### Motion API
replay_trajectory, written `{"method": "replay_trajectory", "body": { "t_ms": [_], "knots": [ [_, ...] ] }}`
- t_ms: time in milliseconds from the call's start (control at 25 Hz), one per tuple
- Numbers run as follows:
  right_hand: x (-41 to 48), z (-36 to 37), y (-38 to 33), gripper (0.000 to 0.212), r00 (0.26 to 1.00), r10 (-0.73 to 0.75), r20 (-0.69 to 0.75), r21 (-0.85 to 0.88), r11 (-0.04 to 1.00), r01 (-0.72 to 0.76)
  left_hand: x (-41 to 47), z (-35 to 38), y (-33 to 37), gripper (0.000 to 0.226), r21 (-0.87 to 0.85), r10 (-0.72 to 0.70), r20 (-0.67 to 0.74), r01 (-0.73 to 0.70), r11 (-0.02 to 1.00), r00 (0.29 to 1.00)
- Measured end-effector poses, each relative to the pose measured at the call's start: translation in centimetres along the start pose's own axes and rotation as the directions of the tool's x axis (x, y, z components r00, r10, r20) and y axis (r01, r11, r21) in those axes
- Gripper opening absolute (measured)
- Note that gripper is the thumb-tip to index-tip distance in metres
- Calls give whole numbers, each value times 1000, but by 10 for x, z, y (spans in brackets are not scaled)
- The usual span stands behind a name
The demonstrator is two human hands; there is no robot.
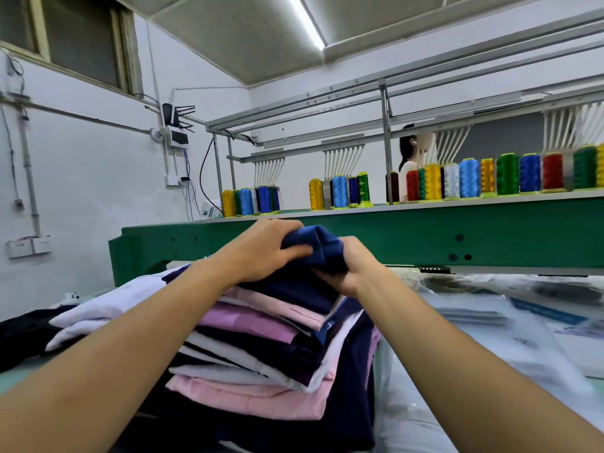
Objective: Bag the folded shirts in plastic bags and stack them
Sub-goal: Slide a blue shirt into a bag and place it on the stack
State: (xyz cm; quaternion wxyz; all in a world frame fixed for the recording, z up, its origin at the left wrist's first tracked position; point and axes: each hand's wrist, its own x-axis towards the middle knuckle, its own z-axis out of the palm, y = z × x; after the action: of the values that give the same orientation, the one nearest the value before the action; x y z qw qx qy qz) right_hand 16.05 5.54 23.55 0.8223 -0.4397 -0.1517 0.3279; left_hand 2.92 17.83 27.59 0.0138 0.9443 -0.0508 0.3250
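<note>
Left hand (261,248) and right hand (343,269) both grip the blue shirt (318,241) atop the pile (261,338); next, likely lift it clear for bagging.

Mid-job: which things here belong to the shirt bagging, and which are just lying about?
Job: blue shirt, gripped by left hand and right hand; stack of folded shirts beneath; plastic bags to the right.
Lying about: thread spools on the green machine; router on the wall.
</note>
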Motion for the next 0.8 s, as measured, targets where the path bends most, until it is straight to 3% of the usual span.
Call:
{"method": "replay_trajectory", "body": {
  "t_ms": [80, 160, 240, 360, 480, 640, 720, 800],
  "knots": [
    [12, -7, 5, 52, 993, -9, -116, -73, 997, 1, -12, -9, -17, 35, 2, -106, 177, 107, 994, 979],
    [18, -14, 9, 55, 984, -42, -175, -156, 988, 14, -26, -24, -37, 43, 50, -242, 253, 237, 970, 937],
    [19, -19, 7, 57, 982, -68, -178, -158, 987, 40, -36, -36, -56, 50, 122, -345, 232, 324, 938, 910],
    [18, -20, 5, 44, 985, -61, -158, -146, 989, 38, -43, -42, -72, 61, 163, -454, 141, 431, 887, 880],
    [21, -27, 7, 51, 989, -73, -131, -206, 977, 45, -38, -32, -84, 58, 96, -539, 75, 532, 841, 839],
    [20, -34, 6, 55, 988, -89, -123, -242, 969, 57, -25, -30, -98, 51, 232, -636, 142, 599, 766, 759],
    [20, -34, 5, 53, 989, -71, -131, -243, 969, 37, -21, -30, -103, 51, 215, -678, 113, 648, 731, 727],
    [20, -34, 6, 55, 990, -70, -118, -249, 968, 39, -15, -27, -104, 48, 163, -669, 29, 656, 737, 743]
  ]
}}
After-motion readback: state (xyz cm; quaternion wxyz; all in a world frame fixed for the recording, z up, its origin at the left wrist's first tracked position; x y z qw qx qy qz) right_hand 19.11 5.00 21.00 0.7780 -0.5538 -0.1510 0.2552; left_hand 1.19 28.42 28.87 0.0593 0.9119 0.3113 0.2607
